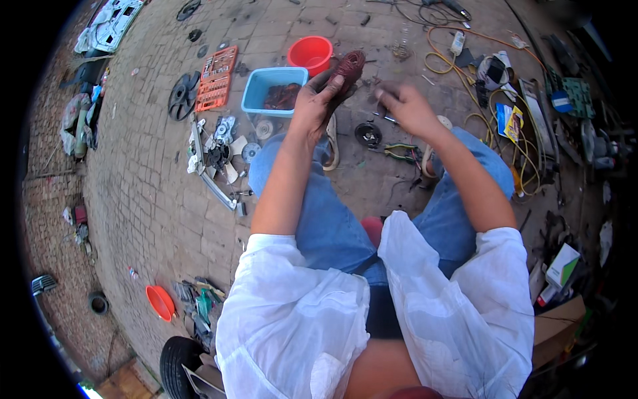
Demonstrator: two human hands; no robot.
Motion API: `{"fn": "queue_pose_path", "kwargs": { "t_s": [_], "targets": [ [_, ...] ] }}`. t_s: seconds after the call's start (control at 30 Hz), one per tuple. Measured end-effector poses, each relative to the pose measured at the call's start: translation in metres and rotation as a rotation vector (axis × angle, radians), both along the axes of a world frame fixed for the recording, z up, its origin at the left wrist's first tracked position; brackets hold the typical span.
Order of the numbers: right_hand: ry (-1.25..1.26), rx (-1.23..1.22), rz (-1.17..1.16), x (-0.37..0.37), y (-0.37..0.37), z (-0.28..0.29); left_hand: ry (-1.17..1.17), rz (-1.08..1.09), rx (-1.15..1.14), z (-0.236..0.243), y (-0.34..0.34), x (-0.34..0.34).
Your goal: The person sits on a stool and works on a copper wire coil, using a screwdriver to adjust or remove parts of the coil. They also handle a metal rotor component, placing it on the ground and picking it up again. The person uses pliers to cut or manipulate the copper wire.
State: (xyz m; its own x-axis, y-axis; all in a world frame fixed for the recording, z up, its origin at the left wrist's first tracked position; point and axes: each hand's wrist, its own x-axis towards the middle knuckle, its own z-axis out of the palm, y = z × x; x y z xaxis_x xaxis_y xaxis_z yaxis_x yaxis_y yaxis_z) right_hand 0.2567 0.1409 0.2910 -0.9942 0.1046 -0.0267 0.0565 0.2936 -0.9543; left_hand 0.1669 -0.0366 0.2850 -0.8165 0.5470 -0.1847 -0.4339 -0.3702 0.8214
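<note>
My left hand [311, 106] is closed round a dark red, ribbed motor coil [350, 65], held up over the paving; its lower side is hidden by my palm. To its right, apart from the coil, my right hand [407, 106] has its fingers curled together, slightly blurred. Whatever they may hold is too small to make out. Just beyond my left wrist stands a light blue basin [249, 96] with dark reddish parts [282, 97] in it. Behind that is a red bowl [310, 53]. Between my feet lie a black round part [367, 134] and green-handled pliers [403, 152].
An orange tool case [216, 78] and black fan [183, 96] lie at left, nearer a white-bladed fan [219, 156]. Yellow cable [485, 126] tangles among parts at right. A tyre [178, 366] and red bowl [159, 302] are lower left; a cardboard box [558, 327] is lower right.
</note>
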Motion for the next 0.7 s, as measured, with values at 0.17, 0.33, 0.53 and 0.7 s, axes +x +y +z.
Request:
{"fn": "queue_pose_path", "kwargs": {
  "t_s": [0.17, 0.33, 0.53, 0.7],
  "targets": [
    [0.05, 0.141, 0.173, 0.001, -0.001, -0.003, 0.403, 0.05, -0.373, -0.019, -0.002, -0.007],
    [0.134, 0.181, 0.199, -0.001, 0.023, 0.005, 0.433, -0.025, -0.377, -0.015, -0.006, -0.007],
    [0.004, 0.251, 0.363, 0.013, 0.02, 0.042, 0.506, 0.089, -0.513, -0.004, -0.01, -0.004],
    [0.108, 0.158, 0.298, 0.01, 0.029, 0.032, 0.589, 0.085, -0.544, -0.01, -0.014, -0.008]
  ]
}}
